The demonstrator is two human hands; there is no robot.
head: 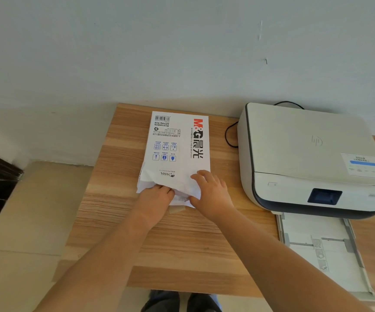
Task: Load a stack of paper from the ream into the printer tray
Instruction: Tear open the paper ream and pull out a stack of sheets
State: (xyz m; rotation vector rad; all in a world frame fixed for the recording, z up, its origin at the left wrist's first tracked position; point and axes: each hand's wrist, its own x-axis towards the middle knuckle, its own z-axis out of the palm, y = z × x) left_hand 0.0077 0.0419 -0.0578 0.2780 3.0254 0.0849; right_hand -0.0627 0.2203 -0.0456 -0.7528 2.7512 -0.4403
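Head view: bench point(119, 221), printer point(305, 154) far right with its tray point(316, 246) pulled out near right. Ream point(177, 149) lies left of it, long axis running away. Left hand point(157, 197) reaches into the torn near end, grip hidden; right hand point(211, 194) holds wrapper.

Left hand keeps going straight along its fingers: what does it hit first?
Likely the paper inside the ream: the left hand points into the wrapper's torn near end, fingertips already hidden under the flap. Depth inside isn't visible.
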